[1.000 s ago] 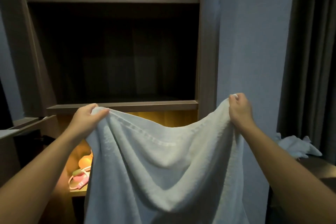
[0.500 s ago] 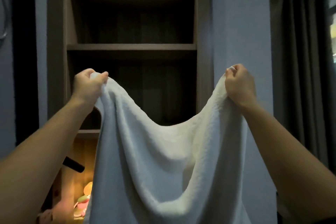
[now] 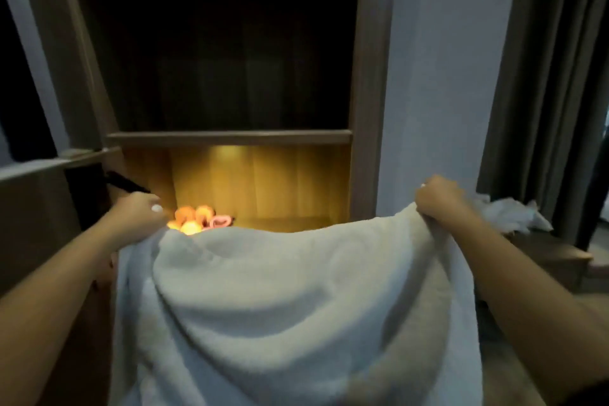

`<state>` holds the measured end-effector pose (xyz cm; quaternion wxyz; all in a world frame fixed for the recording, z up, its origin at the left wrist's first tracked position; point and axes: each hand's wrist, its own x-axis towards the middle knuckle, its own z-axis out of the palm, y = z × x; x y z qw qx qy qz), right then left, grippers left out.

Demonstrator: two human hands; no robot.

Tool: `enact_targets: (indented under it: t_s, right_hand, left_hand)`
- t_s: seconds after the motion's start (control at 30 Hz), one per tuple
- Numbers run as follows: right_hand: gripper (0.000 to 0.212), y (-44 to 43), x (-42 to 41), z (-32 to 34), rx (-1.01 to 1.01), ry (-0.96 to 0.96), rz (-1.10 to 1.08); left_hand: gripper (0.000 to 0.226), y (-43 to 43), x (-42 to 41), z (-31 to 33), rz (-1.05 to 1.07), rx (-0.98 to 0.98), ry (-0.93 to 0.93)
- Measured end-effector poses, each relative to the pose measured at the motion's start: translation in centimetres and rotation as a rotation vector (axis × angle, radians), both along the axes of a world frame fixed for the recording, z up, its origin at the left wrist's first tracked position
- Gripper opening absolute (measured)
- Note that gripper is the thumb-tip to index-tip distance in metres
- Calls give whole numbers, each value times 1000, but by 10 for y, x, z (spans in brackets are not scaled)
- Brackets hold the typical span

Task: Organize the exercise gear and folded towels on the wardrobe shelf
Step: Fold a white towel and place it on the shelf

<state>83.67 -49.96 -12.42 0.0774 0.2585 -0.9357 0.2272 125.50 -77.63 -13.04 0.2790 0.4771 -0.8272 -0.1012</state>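
The left grip (image 3: 136,214) and right grip (image 3: 440,199) each clutch 1 top corner of the white towel (image 3: 296,306), which hangs spread before the lit wardrobe shelf (image 3: 290,223) holding orange and pink gear (image 3: 189,217).

1. The room is dim. The wall (image 3: 438,76) and the curtain (image 3: 553,76) at the right look flat bluish grey.
2. One warm lamp sits under the shelf (image 3: 230,138) and makes a yellow glow on the far panel below it.
3. The gear (image 3: 197,221) in this glow is overexposed into orange and yellow blobs.
4. The compartment above the shelf is nearly black, with no detail.
5. The towel (image 3: 296,306) is pale grey-blue, with soft shadows in its folds.
6. The whole picture is soft; the left hand (image 3: 138,217) and the right hand (image 3: 441,204) have smeared edges.
7. The wide lens makes the wardrobe posts at the left lean.
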Motion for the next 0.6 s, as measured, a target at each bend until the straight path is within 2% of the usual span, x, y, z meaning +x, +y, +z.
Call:
enact_targets:
  t_s: [0.07,0.13,0.23,0.4,0.53,0.6]
  right_hand:
    - [12,-2,9,-61,175,-86,9]
    - [16,-5,16,-113,285,-147,19]
    - [12,-9,26,-172,419,-178,29]
    - [13,-11,29,-238,468,-167,74]
    - [30,-5,23,-283,435,-377,140]
    - [37,1,26,-302,415,-505,176]
  left_hand:
    - [24,2,-5,-61,-5,64,-239]
    - [13,5,-12,-113,7,152,-443]
    - [17,5,-19,-180,5,280,-599]
    - [6,11,-18,-248,19,402,-499]
    - [31,10,-11,-282,-79,492,-483]
    - [35,15,-10,-293,-161,564,-459]
